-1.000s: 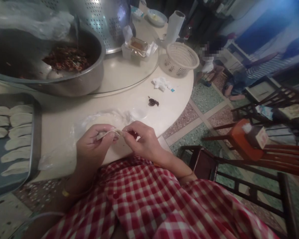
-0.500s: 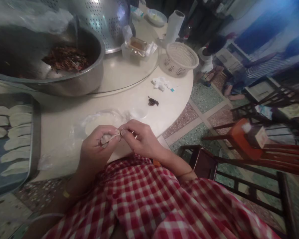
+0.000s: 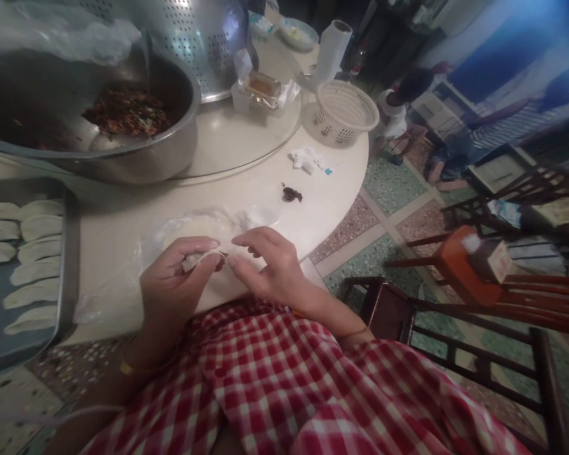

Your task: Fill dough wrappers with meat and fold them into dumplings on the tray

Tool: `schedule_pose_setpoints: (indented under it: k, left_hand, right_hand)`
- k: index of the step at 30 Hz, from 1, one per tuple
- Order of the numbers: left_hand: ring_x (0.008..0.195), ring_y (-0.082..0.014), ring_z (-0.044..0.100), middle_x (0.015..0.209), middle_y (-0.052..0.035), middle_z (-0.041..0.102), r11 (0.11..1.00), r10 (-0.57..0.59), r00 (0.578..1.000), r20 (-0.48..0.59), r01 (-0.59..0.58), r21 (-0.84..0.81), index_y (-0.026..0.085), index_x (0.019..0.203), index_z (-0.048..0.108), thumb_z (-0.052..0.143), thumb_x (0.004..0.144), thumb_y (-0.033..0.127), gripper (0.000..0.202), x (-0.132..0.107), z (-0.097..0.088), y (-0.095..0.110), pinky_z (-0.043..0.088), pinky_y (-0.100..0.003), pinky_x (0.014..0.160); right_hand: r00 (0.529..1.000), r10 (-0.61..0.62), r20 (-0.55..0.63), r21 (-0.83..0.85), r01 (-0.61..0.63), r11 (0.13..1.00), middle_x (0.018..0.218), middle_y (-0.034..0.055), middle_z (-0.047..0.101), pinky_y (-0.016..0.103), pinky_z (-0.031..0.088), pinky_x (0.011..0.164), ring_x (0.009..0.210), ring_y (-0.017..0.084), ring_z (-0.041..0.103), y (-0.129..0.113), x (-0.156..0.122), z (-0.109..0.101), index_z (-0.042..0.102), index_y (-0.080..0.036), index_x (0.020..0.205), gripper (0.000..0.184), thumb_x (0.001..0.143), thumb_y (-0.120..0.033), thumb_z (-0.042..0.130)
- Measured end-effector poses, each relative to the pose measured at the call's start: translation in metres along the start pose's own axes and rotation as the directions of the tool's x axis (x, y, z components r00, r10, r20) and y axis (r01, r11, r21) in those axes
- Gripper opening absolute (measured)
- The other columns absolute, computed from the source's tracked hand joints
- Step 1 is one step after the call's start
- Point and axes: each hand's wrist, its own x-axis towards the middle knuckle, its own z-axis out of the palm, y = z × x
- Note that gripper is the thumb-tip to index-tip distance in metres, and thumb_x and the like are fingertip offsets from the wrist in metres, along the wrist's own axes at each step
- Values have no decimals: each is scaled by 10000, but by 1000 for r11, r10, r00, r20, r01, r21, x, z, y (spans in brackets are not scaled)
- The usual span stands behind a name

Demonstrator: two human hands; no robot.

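My left hand point(image 3: 173, 278) is closed around a pale dumpling point(image 3: 200, 259), most of it hidden by the thumb and fingers. Just to its right is my right hand point(image 3: 270, 262), thumb and fingers apart, with nothing visible between them. Behind the hands, dough wrappers point(image 3: 194, 225) lie in clear plastic on the table. A metal tray point(image 3: 69, 265) on the left holds rows of folded dumplings point(image 3: 35, 272). Dark chopped filling point(image 3: 126, 112) sits in a big steel bowl point(image 3: 137, 161) at the upper left.
A perforated steel colander point(image 3: 208, 44), a foil-lined box point(image 3: 263, 88) and a plastic basket point(image 3: 346, 112) stand farther back. Crumpled tissue point(image 3: 306, 158) and a dark scrap point(image 3: 291, 193) lie on the round table. Wooden chairs point(image 3: 469, 265) stand at right; people are beyond.
My right hand has come off the dumpling and spread its fingers. My left hand has shifted slightly left, still gripping the dumpling.
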Motion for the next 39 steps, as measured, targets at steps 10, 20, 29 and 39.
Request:
schedule_pose_setpoints:
  k: [10,20,29,39]
  left_hand:
    - [793,-105,741,912,26,804,1000,-17,1000,-25,17,21,243,884,773,753,811,213,81,0,4,-5,598,-192,731]
    - [800,-115,742,947,32,801,995,-76,997,7,77,-58,269,900,761,702,860,185,110,-3,2,-3,608,-228,740]
    - [1134,-246,653,1175,-25,717,884,298,864,405,-410,225,313,990,745,661,931,342,107,2,-5,-10,487,-455,1028]
    - [1038,-282,630,1045,-36,741,642,506,605,614,-740,200,329,936,712,638,938,309,77,25,-6,-1,426,-443,881]
  right_hand:
    - [983,-153,-98,-190,133,973,757,56,713,284,581,669,725,165,650,1,-5,17,682,-154,864,161,977,-211,582]
    - [975,217,-43,343,-190,920,1068,81,767,387,577,927,1005,213,689,7,-8,13,737,-219,1050,273,955,-444,613]
    - [486,405,774,633,-598,-491,1056,68,747,362,583,910,922,192,702,13,4,39,639,-230,1194,653,1005,-650,177]
    - [550,560,620,683,-729,-41,964,85,752,463,628,755,772,252,693,11,-4,37,618,-190,1304,864,937,-795,123]
